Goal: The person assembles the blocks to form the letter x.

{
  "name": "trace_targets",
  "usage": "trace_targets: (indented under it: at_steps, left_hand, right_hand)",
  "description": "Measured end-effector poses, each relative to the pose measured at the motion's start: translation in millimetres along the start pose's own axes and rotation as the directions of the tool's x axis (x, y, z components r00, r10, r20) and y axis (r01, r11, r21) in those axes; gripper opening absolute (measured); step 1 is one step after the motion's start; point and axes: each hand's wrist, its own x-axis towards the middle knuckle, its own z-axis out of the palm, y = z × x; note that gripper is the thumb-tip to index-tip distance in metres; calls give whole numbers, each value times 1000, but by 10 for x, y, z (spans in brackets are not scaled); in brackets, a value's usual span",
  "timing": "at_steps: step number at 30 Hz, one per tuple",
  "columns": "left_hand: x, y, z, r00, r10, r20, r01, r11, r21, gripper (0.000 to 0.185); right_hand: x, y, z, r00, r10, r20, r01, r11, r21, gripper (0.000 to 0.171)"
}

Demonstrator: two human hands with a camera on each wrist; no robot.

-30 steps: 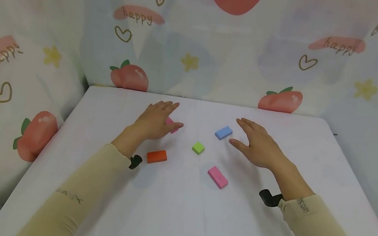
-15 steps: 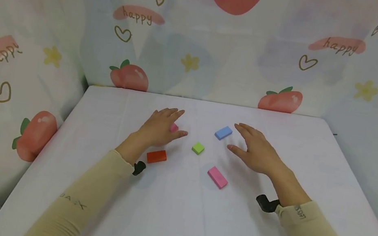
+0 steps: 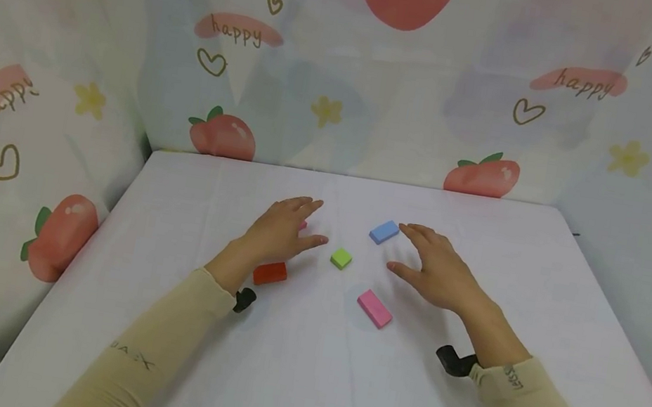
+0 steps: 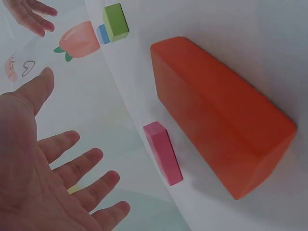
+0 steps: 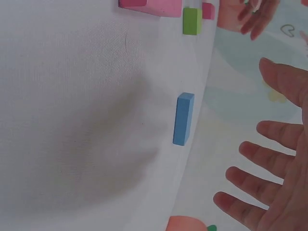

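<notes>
Both hands hover flat and open over a white table [image 3: 299, 370]. My left hand [image 3: 286, 229] is above a small pink block [image 3: 302, 225], mostly hidden in the head view but plain in the left wrist view [image 4: 163, 153]. An orange block [image 3: 270, 273] [image 4: 221, 130] lies by the left wrist. My right hand [image 3: 433, 270] [image 5: 274, 159] holds nothing; its fingertips are close to a blue block [image 3: 384, 231] [image 5: 183, 119]. A green cube [image 3: 341, 258] sits between the hands. A longer pink block [image 3: 375, 308] lies nearer me.
Curtains printed with peaches, hearts and the word happy [image 3: 346, 78] close in the table at the back and both sides. The table's back edge [image 3: 362, 179] runs just beyond the blocks.
Both hands have drifted toward the middle: the left hand moved right and now covers more of the small pink block, the right hand slid left and slightly nearer. The blocks have not moved.
</notes>
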Motion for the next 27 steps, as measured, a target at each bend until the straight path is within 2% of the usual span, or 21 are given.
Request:
trace_targets:
  at_steps: [11, 16, 27]
  left_hand:
    - [-25, 64, -9, 1000, 13, -13, -14, 999, -37, 78]
    - [3, 60, 47, 1000, -12, -1, 12, 999, -29, 78]
    - [43, 111, 154, 999, -51, -2, 51, 993, -109, 67]
  right_hand:
    - [-43, -14, 25, 1000, -8, -16, 8, 1000, 17, 76]
    - [-54, -18, 46, 1000, -5, -9, 5, 1000, 31, 76]
    - [-76, -42, 159, 1000, 12, 24, -13, 999, 50, 75]
